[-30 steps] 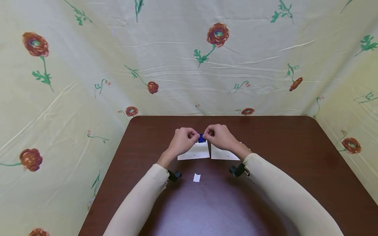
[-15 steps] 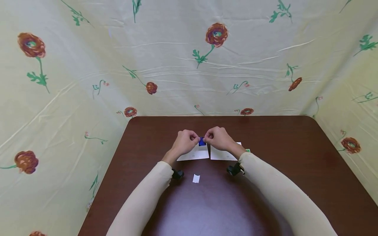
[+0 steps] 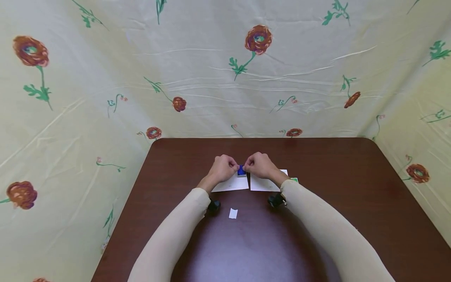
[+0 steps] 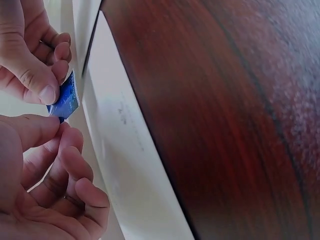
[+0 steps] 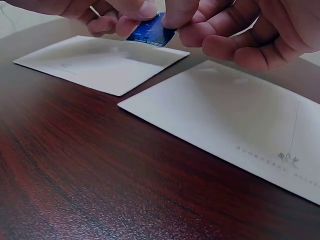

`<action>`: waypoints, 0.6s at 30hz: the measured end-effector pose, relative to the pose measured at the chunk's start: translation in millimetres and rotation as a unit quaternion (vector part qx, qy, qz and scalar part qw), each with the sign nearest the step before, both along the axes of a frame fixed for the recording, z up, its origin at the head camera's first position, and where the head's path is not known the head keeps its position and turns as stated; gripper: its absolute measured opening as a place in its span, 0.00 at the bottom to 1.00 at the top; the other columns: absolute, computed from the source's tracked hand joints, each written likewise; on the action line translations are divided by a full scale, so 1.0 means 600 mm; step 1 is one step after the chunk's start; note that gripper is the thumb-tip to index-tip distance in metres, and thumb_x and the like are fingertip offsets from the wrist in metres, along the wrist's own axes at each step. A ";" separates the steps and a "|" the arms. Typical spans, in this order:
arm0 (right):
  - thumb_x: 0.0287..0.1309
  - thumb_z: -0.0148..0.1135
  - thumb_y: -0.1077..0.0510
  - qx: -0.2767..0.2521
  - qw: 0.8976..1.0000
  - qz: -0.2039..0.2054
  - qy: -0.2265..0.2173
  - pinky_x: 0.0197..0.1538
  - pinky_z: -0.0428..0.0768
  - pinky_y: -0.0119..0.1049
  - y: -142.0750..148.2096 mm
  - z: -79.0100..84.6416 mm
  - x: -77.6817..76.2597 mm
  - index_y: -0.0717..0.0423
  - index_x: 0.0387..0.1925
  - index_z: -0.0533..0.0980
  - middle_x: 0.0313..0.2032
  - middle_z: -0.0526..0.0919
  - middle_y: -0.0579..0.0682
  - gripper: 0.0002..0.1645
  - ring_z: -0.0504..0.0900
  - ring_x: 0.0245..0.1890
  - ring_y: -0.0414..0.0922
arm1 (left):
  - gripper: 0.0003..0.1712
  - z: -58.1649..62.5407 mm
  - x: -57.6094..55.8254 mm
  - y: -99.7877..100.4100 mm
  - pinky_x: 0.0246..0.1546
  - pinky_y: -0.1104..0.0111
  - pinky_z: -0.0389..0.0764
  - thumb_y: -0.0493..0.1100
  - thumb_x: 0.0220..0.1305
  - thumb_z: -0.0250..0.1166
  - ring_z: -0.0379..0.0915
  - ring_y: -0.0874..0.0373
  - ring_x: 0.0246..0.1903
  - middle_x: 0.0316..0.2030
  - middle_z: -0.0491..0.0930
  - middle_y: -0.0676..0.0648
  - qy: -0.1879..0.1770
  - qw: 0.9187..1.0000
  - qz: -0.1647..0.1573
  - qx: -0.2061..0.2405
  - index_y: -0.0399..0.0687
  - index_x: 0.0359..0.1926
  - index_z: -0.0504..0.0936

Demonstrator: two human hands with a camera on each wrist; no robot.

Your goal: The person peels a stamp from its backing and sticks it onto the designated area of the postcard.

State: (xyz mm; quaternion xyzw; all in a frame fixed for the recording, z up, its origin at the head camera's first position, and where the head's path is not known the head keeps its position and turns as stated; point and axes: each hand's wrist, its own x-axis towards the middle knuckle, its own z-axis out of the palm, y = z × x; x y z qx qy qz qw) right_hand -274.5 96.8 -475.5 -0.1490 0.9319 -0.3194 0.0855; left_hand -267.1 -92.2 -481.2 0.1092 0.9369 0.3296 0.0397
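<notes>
Between both hands is a small blue postage stamp (image 3: 241, 171), tilted, with white lettering along its lower edge in the right wrist view. My left hand (image 3: 222, 169) pinches one side of the stamp (image 4: 67, 102) between thumb and forefinger. The opposite side is pinched by my right hand (image 3: 261, 165). Fingertips cover parts of both side edges. Directly below lies a white postcard (image 3: 234, 185) with a faint small printed motif; the stamp overlaps its upper right corner in the head view. A second white postcard (image 5: 235, 115) lies to the right, partly under my right forearm.
A green-edged piece (image 3: 294, 180) shows beside my right wrist at the right postcard. A small white paper slip (image 3: 233, 213) lies nearer on the dark brown table (image 3: 190, 152). Flowered cloth (image 3: 211, 70) hangs behind and at both sides of the table.
Both hands have come slightly nearer to me with the stamp, lower over the left postcard. The green-edged piece shows more beside the right wrist.
</notes>
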 end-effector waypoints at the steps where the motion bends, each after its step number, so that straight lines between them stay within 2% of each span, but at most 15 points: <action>1: 0.61 0.69 0.52 0.000 1.000 -0.002 -0.005 0.27 0.69 0.33 0.000 -0.002 -0.001 0.51 0.28 0.85 0.26 0.84 0.45 0.09 0.75 0.27 0.43 | 0.07 -0.002 -0.001 0.000 0.24 0.70 0.73 0.45 0.64 0.68 0.75 0.58 0.28 0.25 0.83 0.54 -0.004 1.000 0.001 -0.002 0.51 0.30 0.89; 8: 0.61 0.69 0.50 0.008 1.000 -0.013 -0.023 0.27 0.69 0.32 -0.003 -0.016 -0.009 0.49 0.26 0.85 0.26 0.84 0.44 0.10 0.75 0.27 0.43 | 0.07 -0.008 -0.005 0.001 0.26 0.70 0.74 0.45 0.64 0.68 0.75 0.58 0.30 0.27 0.83 0.54 -0.019 1.000 0.009 -0.012 0.51 0.31 0.90; 18: 0.60 0.69 0.50 0.020 1.000 -0.014 -0.009 0.30 0.69 0.32 -0.005 -0.020 -0.008 0.50 0.26 0.86 0.26 0.84 0.43 0.10 0.76 0.28 0.43 | 0.08 -0.016 -0.009 0.001 0.25 0.70 0.74 0.46 0.63 0.68 0.76 0.59 0.28 0.26 0.84 0.54 -0.019 1.000 0.008 -0.022 0.52 0.29 0.89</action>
